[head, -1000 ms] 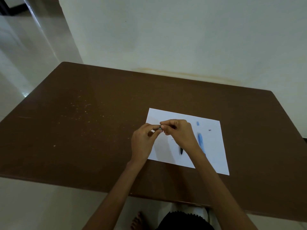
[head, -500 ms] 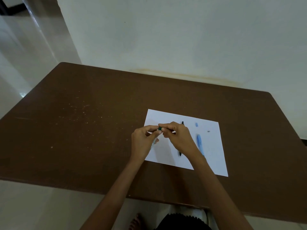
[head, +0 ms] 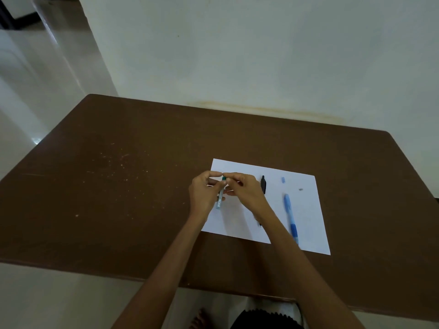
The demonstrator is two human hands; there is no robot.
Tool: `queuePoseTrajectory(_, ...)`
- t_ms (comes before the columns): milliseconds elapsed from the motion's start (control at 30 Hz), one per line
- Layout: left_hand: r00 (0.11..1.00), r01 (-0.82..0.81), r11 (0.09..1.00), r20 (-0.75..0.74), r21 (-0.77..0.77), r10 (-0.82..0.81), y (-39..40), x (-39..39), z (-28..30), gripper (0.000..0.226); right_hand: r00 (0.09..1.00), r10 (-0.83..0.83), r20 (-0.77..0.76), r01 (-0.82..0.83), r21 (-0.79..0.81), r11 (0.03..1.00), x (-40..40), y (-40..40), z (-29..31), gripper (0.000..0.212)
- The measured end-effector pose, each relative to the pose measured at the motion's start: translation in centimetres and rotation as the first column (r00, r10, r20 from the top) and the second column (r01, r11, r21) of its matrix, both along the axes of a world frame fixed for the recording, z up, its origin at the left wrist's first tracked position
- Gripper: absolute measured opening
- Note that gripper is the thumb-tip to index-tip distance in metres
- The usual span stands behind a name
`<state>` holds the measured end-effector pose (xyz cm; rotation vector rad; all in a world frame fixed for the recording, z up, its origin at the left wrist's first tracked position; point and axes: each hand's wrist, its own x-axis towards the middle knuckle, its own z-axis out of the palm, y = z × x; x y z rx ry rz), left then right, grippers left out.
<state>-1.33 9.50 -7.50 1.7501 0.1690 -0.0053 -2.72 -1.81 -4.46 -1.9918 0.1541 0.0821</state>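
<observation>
**Item: pen barrel held in two hands over a sheet of paper**

- Pen barrel (head: pixel 220 200): slim, straight tube, pale and partly see-through, with a teal end piece at the top. It stands nearly upright just above the left part of the paper, and its middle is hidden by fingers.
- Left hand (head: pixel 203 194): grip closed on the barrel's side, fingers curled round it.
- Right hand (head: pixel 247 193): fingertips pinched on the teal end. Whether they turn or pull it cannot be told.
- Paper (head: pixel 308 210): white, flat, rectangular; its near left part is covered by the forearms.
- Black pen (head: pixel 263 184): dark and narrow, with its lower half hidden behind the right wrist.
- Blue pen (head: pixel 291 218): smooth plastic with a darker blue sleeve near the tip, lying flat.
- Blue cap (head: pixel 283 179): small stub, lying apart from the blue pen.
- Grey piece (head: pixel 301 189): too small to identify.
- Worktop (head: pixel 118 210): brown, matt, speckled with pale flecks, with rounded corners.
</observation>
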Motion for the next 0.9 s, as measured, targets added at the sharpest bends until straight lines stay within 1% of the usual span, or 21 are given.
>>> queuePoseTrajectory(67,1.000,-0.008,0.987,0.021,0.159,0.004,0.1,0.4,-0.2,0.016,0.995,-0.092,-0.040,0.096,0.106,0.990,0.7,0.3,-0.4,0.022)
queuePoseTrajectory(133,0.999,0.002,0.933,0.038,0.359,-0.017,0.4,0.7,-0.2,0.015,0.987,-0.134,-0.090,0.147,0.159,0.976,1.5,0.4,-0.7,0.016)
queuePoseTrajectory(167,0.998,0.011,0.899,0.046,0.438,-0.034,0.6,0.8,-0.2,0.016,0.985,-0.137,-0.109,0.153,0.157,0.976,1.8,0.5,-0.9,0.015)
queuePoseTrajectory(233,0.996,0.040,0.856,0.044,0.516,-0.074,1.0,0.9,-0.2,0.017,0.984,-0.132,-0.118,0.143,0.094,0.985,2.4,0.5,-1.3,0.014)
queuePoseTrajectory(300,0.993,0.075,0.837,0.039,0.542,-0.114,1.3,1.0,-0.5,0.019,0.987,-0.121,-0.109,0.125,0.033,0.992,2.6,0.6,-1.4,0.014)
queuePoseTrajectory(367,0.987,0.100,0.818,0.047,0.566,-0.153,1.5,0.9,-0.9,0.021,0.989,-0.109,-0.104,0.110,0.007,0.994,2.8,0.7,-1.5,0.015)
queuePoseTrajectory(467,0.983,0.111,0.795,0.055,0.597,-0.178,1.8,1.0,-1.2,0.022,0.991,-0.101,-0.090,0.097,-0.050,0.994,2.9,0.9,-1.6,0.017)
queuePoseTrajectory(533,0.982,0.117,0.795,0.053,0.596,-0.184,1.9,1.2,-1.3,0.022,0.992,-0.103,-0.077,0.097,-0.084,0.992,2.9,1.1,-1.6,0.018)
queuePoseTrajectory(733,0.975,0.120,0.802,0.082,0.586,-0.207,2.0,0.9,-1.5,0.021,0.991,-0.112,-0.066,0.106,-0.097,0.990,2.7,1.2,-1.3,0.021)
queuePoseTrajectory(833,0.967,0.105,0.797,0.124,0.594,-0.221,2.3,0.9,-1.2,0.026,0.976,-0.210,-0.050,0.208,-0.045,0.977,1.7,-0.3,-0.9,0.024)
queuePoseTrajectory(900,0.937,0.128,0.773,0.179,0.621,-0.299,2.3,0.8,-0.7,0.023,0.953,-0.302,-0.005,0.302,-0.025,0.953,0.4,-2.5,-0.6,0.024)
